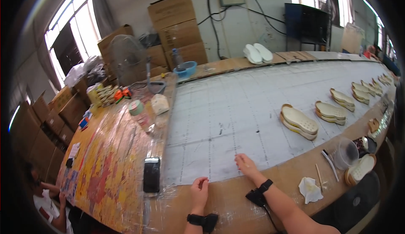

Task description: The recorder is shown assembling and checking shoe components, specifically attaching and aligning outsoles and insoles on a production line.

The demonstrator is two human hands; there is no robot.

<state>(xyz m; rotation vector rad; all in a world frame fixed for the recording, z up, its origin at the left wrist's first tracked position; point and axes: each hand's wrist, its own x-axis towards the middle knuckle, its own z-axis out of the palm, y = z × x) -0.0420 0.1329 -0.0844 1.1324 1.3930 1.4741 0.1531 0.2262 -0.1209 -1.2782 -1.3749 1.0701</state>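
My left hand (199,192) rests on the wooden front edge of the long bench (236,200), fingers curled down at the rim of the white gridded sheet (219,120). My right hand (246,165) lies flat, fingers spread, touching the same sheet's near edge. Neither hand holds anything. Both wrists wear black bands. A black phone (151,174) lies just left of my left hand. Pairs of tan shoe soles (298,122) sit in a row along the sheet to the right.
A clear plastic cup (345,152), a brush (329,163), a crumpled cloth (310,189) and a stacked sole (361,169) lie right of my arm. Tape rolls and bottles (139,109) stand on the paint-stained bench part. Cardboard boxes (177,27), a fan (126,59) behind. A seated person (46,200) lower left.
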